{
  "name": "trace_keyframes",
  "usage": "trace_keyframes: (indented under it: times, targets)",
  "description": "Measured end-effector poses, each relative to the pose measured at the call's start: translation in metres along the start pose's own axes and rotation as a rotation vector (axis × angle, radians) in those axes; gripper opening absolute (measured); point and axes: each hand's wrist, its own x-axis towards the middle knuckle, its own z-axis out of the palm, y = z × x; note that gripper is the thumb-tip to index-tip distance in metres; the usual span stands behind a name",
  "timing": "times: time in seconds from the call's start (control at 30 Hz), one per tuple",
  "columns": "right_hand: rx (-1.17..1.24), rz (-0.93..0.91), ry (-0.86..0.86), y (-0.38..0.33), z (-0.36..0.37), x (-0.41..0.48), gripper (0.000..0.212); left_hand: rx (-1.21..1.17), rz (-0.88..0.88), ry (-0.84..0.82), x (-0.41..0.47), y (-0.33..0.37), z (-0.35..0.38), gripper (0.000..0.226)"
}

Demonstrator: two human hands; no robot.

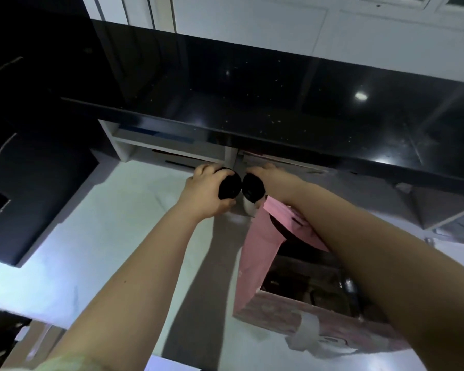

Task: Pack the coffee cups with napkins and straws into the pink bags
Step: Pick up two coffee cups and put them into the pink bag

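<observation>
Both arms reach forward, each hand holding one cup; the left hand [206, 191] has its fingers [202, 171] curled over the far side of the left cup [229, 187] and its thumb wrapped under the near side, so only the black lid shows past the palm; the right hand [276, 178] grips the right cup [253, 188] from the right, its fingers bent round the far edge of the lid, with a little of the white cup body showing below; the two black lids sit side by side and seem to touch, tilted towards the camera; the right cup hangs just above the far rim of the pink bag [257, 253], which stands open on the pale table [113, 236] with its dark inside showing; the right forearm crosses over the bag's mouth and hides its right wall; a white patch on the bag's near face is too blurred to make out; left of the bag the table runs wide under the left forearm; a black ledge [279, 108] overhangs beyond the hands, and a white shelf unit [172, 151] stands beneath it just behind the cups; a dark panel [38, 188] bounds the table on the left.
</observation>
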Motion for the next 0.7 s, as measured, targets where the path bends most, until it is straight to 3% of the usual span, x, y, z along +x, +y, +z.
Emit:
trace_keyframes:
  times: [0.3,0.53,0.7]
  targets:
    - [0.061,-0.104,0.076,-0.021,-0.079,-0.064,0.091,0.065,0.110,0.130,-0.026,0.021,-0.060,0.060]
    - [0.238,-0.115,0.312,-0.028,-0.134,-0.162,0.083,0.024,0.306,0.240,-0.064,0.074,-0.112,0.051]
    - [0.312,-0.105,0.443,-0.033,-0.140,-0.241,0.080,0.042,0.503,0.256,-0.105,0.107,-0.105,0.039]
